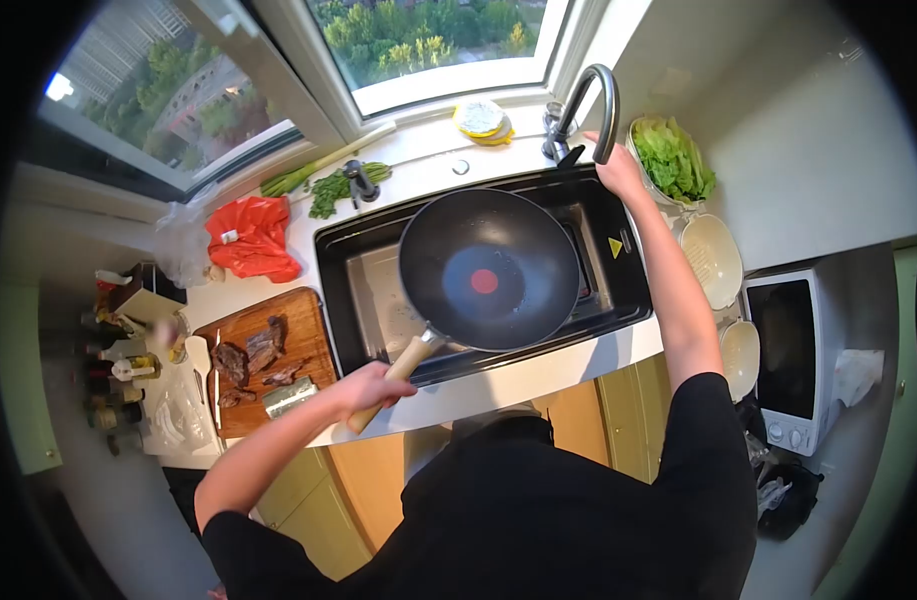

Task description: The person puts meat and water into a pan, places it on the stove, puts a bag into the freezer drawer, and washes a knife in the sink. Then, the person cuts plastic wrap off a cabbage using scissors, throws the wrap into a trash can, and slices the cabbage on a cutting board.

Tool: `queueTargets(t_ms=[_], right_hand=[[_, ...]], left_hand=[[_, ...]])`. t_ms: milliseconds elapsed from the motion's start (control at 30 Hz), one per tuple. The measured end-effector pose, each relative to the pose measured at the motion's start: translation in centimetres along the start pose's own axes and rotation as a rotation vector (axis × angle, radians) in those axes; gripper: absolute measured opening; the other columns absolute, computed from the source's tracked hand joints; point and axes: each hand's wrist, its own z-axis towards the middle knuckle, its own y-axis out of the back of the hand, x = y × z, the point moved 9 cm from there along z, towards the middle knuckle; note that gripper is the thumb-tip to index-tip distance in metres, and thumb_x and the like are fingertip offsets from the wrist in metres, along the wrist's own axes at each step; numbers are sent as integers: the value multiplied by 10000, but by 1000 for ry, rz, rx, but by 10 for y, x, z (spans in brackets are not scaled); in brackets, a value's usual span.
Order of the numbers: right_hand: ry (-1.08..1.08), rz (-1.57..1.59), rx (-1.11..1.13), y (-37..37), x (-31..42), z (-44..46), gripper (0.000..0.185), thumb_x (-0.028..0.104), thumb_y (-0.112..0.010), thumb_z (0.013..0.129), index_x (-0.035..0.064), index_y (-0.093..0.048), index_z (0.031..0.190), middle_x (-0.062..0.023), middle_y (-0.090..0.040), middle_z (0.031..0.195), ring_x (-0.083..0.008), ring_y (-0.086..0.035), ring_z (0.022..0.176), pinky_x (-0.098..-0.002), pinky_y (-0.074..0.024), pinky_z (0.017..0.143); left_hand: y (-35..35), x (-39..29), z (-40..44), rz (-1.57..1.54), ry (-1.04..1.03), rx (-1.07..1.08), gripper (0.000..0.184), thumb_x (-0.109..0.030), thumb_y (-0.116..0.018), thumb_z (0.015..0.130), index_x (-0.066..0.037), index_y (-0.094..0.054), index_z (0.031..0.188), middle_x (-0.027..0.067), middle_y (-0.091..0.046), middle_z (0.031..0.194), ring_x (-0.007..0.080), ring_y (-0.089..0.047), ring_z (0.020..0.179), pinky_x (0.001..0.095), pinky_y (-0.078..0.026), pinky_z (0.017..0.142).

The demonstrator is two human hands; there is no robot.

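Note:
My left hand (368, 390) is wrapped round the pale wooden handle (410, 358) of a dark frying pan (518, 245). The pan has a red dot at its centre and wet drops inside, and it is held over the black-rimmed sink (363, 300), covering much of the basin. My right hand (621, 178) reaches to the curved metal faucet (608, 100), close to its black lever (571, 156). The spout hides most of its fingers, so I cannot tell whether they grip anything. No running water shows.
On the left, a wooden cutting board (313, 355) holds dark meat pieces and a cleaver (290, 397). A red plastic bag (250, 240) and green vegetables (328, 190) lie behind. To the right are a bowl of lettuce (670, 160), cream bowls (713, 262) and a microwave (786, 350).

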Motion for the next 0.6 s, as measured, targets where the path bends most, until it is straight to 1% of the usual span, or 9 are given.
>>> queueTargets(t_ms=[33,67,100,133,200,267,367,500,600], right_hand=[[-13,-22,56,-15,10,-15,313,260,-490,922,79,-685,1087,-258,-668,1080,-433,-615,1060,-495,-491,908],[12,-33,63,-24,23,-29,283,255,-501,912,87,-694,1032,-243,-680,1020,-439,-627,1003,-503,-502,863],[20,-150,65,34,-25,40,272,259,-506,909,111,-707,1017,-218,-693,959,-423,-648,923,-495,-514,815],[51,-128,52,37,-23,41,267,275,-522,905,117,-713,1004,-203,-696,933,-412,-654,891,-486,-519,794],[70,-53,56,11,-15,15,258,295,-549,898,127,-723,988,-181,-701,900,-397,-660,849,-473,-524,766],[107,-42,20,18,-13,16,249,303,-572,891,133,-730,983,-168,-703,885,-390,-661,829,-466,-526,752],[28,-70,154,12,-15,10,269,246,-621,864,150,-737,1086,-165,-722,988,-369,-681,939,-428,-538,828],[21,-44,96,11,-18,2,246,289,-637,891,157,-748,1066,-155,-724,991,-362,-684,932,-430,-533,817],[-53,-76,101,7,-33,4,266,304,-628,911,166,-737,1110,-158,-723,993,-356,-686,953,-431,-530,828]], left_hand=[[-1,5,-4,26,25,5,291,-298,-740,843,-17,-667,810,24,-589,646,111,-535,587,277,-438,583],[-1,12,-8,62,104,3,306,-307,-734,843,-16,-657,788,21,-586,649,111,-536,594,283,-440,578],[-8,-53,112,110,10,3,314,-319,-747,836,-53,-617,728,12,-568,615,108,-516,553,266,-419,544],[-8,-62,131,131,0,23,319,-327,-739,839,-47,-621,744,13,-570,620,112,-523,560,269,-426,552],[-10,-41,145,175,34,49,320,-334,-728,843,-38,-626,774,16,-577,629,118,-535,572,276,-436,564],[-12,-33,192,220,-13,44,313,-331,-722,845,-35,-630,801,19,-585,639,121,-546,583,286,-442,572],[-13,-10,236,249,-52,73,274,-314,-713,841,-47,-651,850,18,-597,643,128,-555,595,315,-458,587],[-12,2,268,260,-57,121,274,-319,-720,836,-50,-663,847,21,-601,635,131,-564,599,323,-461,588],[-4,16,304,329,-121,95,271,-324,-711,828,-58,-691,878,41,-640,671,159,-606,638,341,-489,625]])
